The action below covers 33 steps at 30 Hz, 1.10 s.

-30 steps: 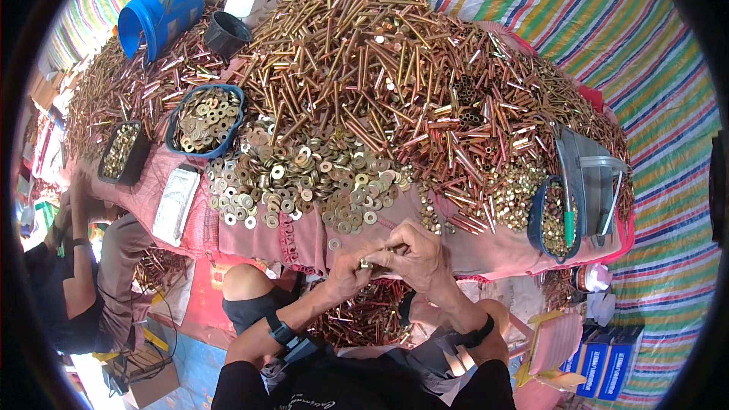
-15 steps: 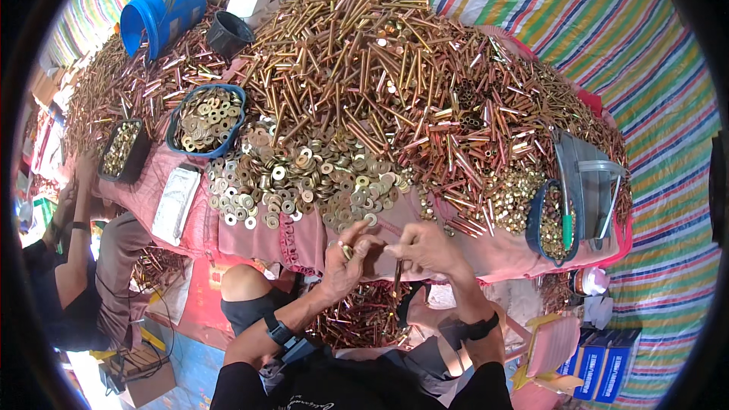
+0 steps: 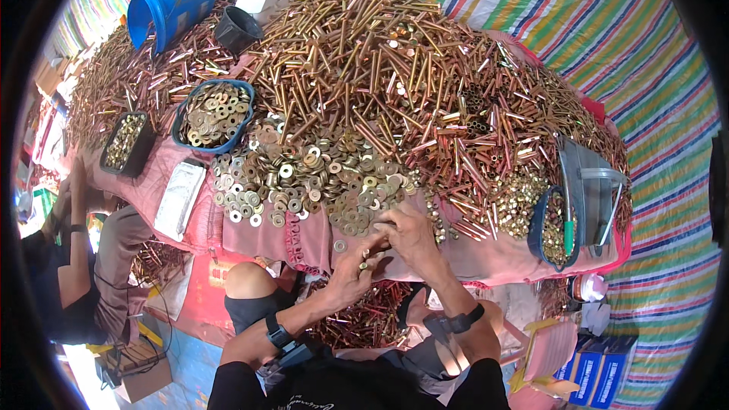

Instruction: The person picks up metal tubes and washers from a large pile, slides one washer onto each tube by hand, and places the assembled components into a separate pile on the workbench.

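Observation:
My left hand point(image 3: 354, 274) is closed, its fingers curled round a small brass-coloured metal piece point(image 3: 364, 264), perhaps a nut or a bolt end. My right hand point(image 3: 411, 238) is closed too, its fingertips meeting those of the left; whatever they pinch is hidden. Both hands are over the near edge of the pink cloth point(image 3: 486, 247). Just beyond them spreads a heap of flat round washers point(image 3: 319, 182). One loose washer point(image 3: 340, 245) lies on the cloth left of my fingers. A pile of small nuts point(image 3: 516, 201) lies to the right.
Long golden-copper metal rods point(image 3: 357, 53) form a large mound behind. Tubs hold washers point(image 3: 213, 114) and nuts point(image 3: 558, 228); a black tray point(image 3: 125, 144) stands farther left. A blue bucket point(image 3: 171, 11) lies tipped at the back left. Another person's arm point(image 3: 76, 201) is at far left.
My right hand has moved left and my two hands have come together. The bolt-like piece that hung from my right fingers is no longer visible. The view has shifted slightly.

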### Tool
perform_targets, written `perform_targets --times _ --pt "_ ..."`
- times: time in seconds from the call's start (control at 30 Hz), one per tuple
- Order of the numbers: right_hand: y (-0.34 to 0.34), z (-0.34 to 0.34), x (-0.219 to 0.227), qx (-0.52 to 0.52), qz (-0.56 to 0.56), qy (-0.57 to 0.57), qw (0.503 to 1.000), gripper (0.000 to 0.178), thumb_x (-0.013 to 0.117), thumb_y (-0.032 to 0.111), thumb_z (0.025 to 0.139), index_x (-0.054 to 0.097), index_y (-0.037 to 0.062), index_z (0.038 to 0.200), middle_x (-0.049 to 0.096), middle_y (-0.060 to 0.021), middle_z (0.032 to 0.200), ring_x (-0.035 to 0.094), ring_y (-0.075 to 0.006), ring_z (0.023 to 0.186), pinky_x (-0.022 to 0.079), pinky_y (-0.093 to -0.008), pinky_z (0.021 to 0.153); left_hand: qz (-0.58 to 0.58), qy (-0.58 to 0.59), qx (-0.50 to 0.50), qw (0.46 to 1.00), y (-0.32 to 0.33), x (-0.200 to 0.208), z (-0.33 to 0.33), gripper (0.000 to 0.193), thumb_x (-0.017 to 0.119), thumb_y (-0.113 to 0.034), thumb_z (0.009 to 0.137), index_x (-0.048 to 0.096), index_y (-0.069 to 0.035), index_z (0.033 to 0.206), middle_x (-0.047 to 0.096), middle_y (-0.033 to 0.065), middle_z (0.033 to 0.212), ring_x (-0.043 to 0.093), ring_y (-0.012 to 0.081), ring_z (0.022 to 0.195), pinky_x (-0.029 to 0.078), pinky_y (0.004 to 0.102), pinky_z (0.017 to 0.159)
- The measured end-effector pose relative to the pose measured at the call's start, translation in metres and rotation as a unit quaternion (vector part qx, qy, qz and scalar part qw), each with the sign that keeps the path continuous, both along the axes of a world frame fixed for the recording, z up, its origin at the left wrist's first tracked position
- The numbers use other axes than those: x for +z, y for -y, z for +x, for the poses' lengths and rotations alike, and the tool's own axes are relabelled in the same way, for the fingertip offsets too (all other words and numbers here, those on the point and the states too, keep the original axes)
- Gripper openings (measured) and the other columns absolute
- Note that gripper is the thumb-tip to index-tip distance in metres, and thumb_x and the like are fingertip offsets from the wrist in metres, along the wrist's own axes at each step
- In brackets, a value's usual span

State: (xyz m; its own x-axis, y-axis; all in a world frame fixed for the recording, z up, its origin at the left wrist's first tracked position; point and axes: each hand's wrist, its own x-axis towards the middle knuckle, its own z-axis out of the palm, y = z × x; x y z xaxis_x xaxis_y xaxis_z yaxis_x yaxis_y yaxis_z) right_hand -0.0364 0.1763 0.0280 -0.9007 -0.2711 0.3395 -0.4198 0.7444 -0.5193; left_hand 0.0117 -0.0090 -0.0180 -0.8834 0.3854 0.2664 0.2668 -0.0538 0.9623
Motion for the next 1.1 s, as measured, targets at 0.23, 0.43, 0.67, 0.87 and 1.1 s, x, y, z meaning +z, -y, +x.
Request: perform_targets --times 0.23,0.43,0.67,0.87,1.1 --pt "-0.025 0.014 0.038 -0.043 -0.467 0.378 0.798 0.019 0.073 0.020 0.103 0.072 0.0016 0.104 0.073 -0.0056 0.078 0.065 -0.0084 0.057 0.048 -0.0205 0.047 -0.008 -0.006 0.013 1.000 -0.011 0.007 -0.006 0.051 0.049 0.007 0.102 0.048 0.000 0.152 0.069 0.0183 0.127 0.069 0.0234 0.108 0.058 0.0321 0.090" --pt "-0.004 0.034 0.057 -0.012 -0.399 0.417 0.817 0.022 0.072 0.019 0.103 0.071 -0.0017 0.097 0.070 -0.0058 0.066 0.061 -0.0070 0.051 0.046 -0.0230 0.044 -0.043 -0.029 0.006 0.999 -0.013 0.005 -0.011 0.065 0.048 0.013 0.090 0.046 0.001 0.154 0.063 0.0267 0.136 0.067 0.0381 0.119 0.054 0.0409 0.102" --pt "0.003 0.041 0.067 -0.037 -0.390 0.409 0.825 0.027 0.076 0.024 0.099 0.071 -0.0023 0.095 0.071 -0.0062 0.073 0.065 -0.0085 0.059 0.050 -0.0226 0.050 -0.043 -0.101 0.023 0.994 -0.006 0.006 -0.008 0.076 0.045 0.013 0.088 0.035 0.001 0.162 0.059 0.0308 0.143 0.063 0.0445 0.128 0.051 0.0452 0.107" --pt "-0.037 0.031 0.042 -0.192 -0.196 0.171 0.946 0.018 0.077 0.017 0.096 0.075 0.0001 0.101 0.075 -0.0070 0.083 0.071 -0.0160 0.068 0.056 -0.0311 0.062 -0.016 0.014 -0.015 1.000 -0.001 0.006 0.000 0.072 0.048 -0.008 0.110 0.010 -0.010 0.171 0.058 0.0247 0.150 0.066 0.0328 0.128 0.053 0.0389 0.106" --pt "-0.109 0.020 0.019 -0.309 0.136 0.055 0.940 0.017 0.073 0.017 0.093 0.079 0.0042 0.103 0.076 -0.0222 0.095 0.074 -0.0397 0.085 0.058 -0.0497 0.077 -0.004 -0.005 -0.023 1.000 -0.005 -0.004 -0.004 0.058 0.044 0.001 0.110 0.032 -0.013 0.165 0.069 0.0153 0.127 0.071 0.0242 0.116 0.064 0.0336 0.093"
